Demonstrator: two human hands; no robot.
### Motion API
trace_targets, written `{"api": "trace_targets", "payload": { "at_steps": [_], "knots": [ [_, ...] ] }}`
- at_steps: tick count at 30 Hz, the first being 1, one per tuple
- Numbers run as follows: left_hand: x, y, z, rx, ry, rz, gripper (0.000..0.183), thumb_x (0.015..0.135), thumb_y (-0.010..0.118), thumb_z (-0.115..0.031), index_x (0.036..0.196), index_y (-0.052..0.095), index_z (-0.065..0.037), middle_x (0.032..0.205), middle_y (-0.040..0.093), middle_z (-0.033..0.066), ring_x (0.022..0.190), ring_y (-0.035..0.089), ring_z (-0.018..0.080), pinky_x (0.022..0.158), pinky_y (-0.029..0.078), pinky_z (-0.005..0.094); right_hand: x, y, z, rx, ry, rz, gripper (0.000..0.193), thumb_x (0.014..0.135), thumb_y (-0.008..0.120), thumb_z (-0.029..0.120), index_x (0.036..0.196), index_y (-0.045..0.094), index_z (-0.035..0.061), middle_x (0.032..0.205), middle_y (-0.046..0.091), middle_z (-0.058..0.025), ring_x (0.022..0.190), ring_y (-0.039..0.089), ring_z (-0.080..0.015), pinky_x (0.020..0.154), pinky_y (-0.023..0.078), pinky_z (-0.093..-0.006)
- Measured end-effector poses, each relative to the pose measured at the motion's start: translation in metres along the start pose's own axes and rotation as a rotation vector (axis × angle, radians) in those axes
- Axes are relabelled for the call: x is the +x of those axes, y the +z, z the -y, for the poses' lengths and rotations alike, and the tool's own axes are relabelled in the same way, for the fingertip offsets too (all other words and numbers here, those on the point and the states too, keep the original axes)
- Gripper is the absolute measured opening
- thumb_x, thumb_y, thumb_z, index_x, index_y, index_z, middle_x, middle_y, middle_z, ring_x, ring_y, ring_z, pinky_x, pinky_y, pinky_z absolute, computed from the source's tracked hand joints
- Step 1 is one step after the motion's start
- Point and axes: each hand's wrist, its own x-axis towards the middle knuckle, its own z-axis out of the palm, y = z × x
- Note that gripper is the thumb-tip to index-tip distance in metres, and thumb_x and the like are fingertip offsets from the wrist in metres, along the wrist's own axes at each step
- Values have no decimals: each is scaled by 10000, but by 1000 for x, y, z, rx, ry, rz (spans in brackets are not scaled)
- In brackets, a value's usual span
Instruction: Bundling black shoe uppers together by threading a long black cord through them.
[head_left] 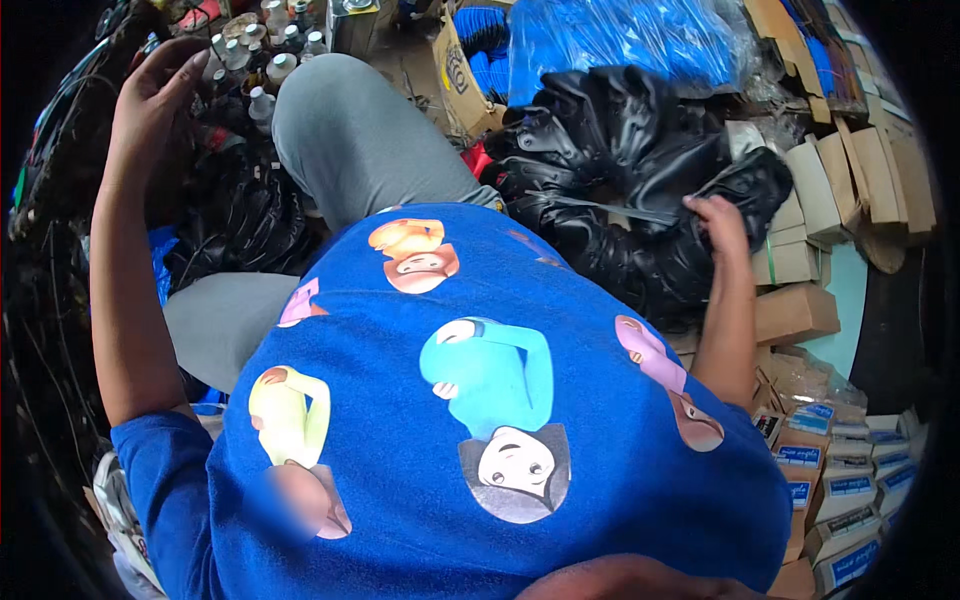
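My right hand (716, 216) is closed at the near end of a thin grey strip (625, 211), blurred by motion, that reaches left across a pile of glossy black pieces (640, 150). Leather-like and creased, the pieces lie in a rough ring; their exact kind is hard to make out. At the upper left my left hand (165, 80) is raised, its fingers loosely apart with nothing visible between them. Several small bottles with pale caps (255, 50) stand just right of that hand.
Blue items under clear plastic (620, 40) lie beyond the pile, next to an opened cardboard box (455, 75). Cartons (795, 312) and small labelled boxes (850, 490) stack along the right. A black plastic bag (240, 225) sits by my bent left leg.
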Motion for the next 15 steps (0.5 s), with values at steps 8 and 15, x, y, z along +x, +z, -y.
{"api": "trace_targets", "payload": {
  "at_steps": [8,15],
  "knots": [
    [-24,69,-106,507,764,-246,405,732,675,-187,1095,552,-56,1005,569,92,947,558,153,772,447,263,-39,-61,122,414,-396,92,292,729,603,86,997,559,-20,936,613,-87,861,587,-176,798,442,-270],
    [-22,124,-252,714,1105,-257,461,673,708,-289,1058,555,-88,958,555,106,916,522,212,733,418,392,-35,-109,237,324,-807,304,237,798,543,148,993,589,21,941,622,-75,861,593,-189,793,452,-289]
  ]
}}
